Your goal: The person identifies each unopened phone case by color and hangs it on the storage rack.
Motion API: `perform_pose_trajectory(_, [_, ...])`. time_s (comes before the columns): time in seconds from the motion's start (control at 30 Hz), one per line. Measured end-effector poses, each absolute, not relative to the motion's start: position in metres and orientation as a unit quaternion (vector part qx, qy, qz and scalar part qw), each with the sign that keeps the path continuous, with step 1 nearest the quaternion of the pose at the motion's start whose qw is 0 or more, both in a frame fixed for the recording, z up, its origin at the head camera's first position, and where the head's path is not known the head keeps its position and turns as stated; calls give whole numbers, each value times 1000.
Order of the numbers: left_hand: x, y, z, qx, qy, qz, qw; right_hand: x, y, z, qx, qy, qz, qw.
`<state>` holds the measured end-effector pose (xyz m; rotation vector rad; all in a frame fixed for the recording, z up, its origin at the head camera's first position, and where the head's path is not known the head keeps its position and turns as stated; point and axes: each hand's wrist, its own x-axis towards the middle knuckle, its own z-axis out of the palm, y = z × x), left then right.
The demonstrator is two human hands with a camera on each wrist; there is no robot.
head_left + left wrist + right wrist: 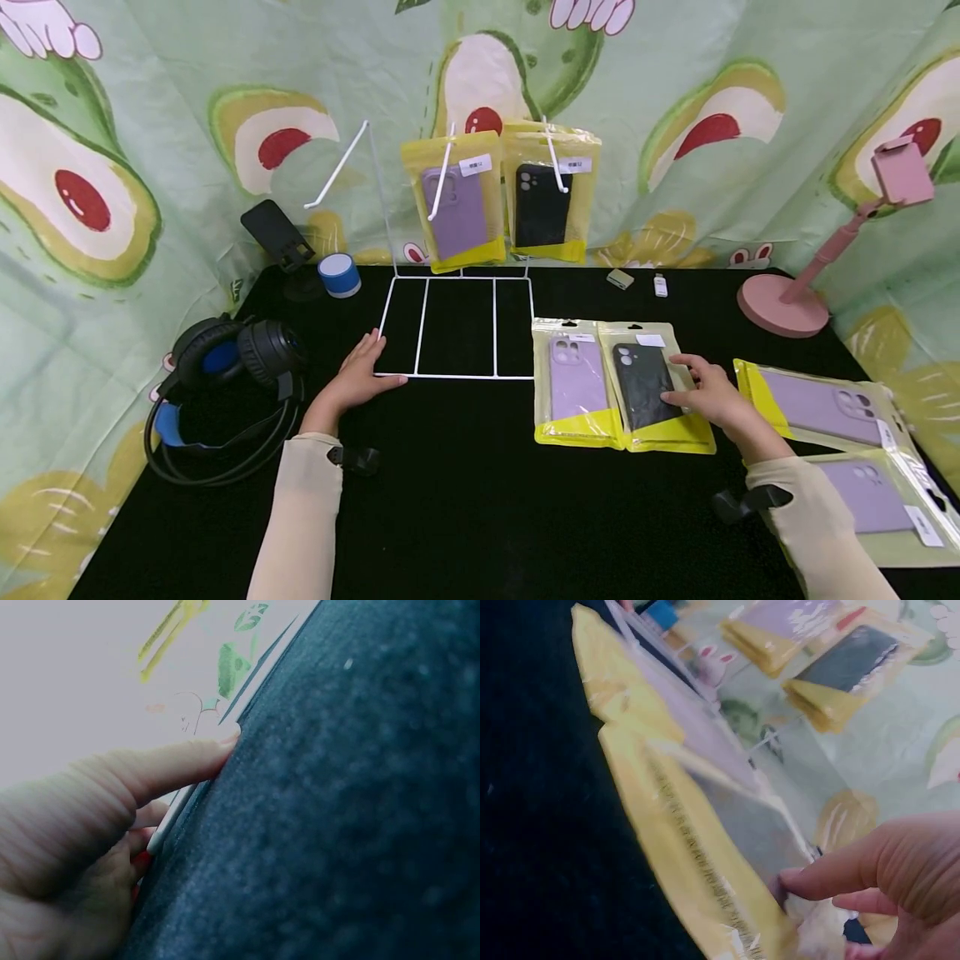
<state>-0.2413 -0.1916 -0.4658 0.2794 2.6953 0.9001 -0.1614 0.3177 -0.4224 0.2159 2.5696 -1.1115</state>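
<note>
My left hand (358,377) rests at the front left corner of a white wire display rack (457,377), fingers spread along the side bar and thumb at the front bar. In the left wrist view the thumb lies across the white rod (262,671). With thumb and fingers, my right hand (708,393) pinches the right edge of a yellow-and-clear bag holding a black phone case (640,385). The thumb lies on the bag's front in the right wrist view; the fingertips are partly hidden behind it. Beside it lies a bagged purple phone case (576,379), overlapping the rack's corner.
A bagged purple case (461,212) and a bagged black case (542,204) hang from the rack's hooks. More bagged purple cases (817,406) lie at the right. Headphones (225,358), a blue-and-white cylinder (340,276) and a black stand (276,233) are left; a pink phone stand (783,305) stands back right.
</note>
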Motion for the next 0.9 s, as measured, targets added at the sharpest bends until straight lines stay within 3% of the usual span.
perform_pose_trajectory(0.37, [-242, -191, -467, 94, 934, 314, 145, -154, 320, -428, 95, 883, -440, 133])
perform_pose_trajectory(0.63, [-243, -192, -468, 95, 935, 308, 146, -141, 325, -411, 113, 737, -649, 150])
perform_pose_trajectory(0.9, [-243, -191, -466, 93, 935, 309, 147, -127, 297, -374, -40, 653, -756, 26])
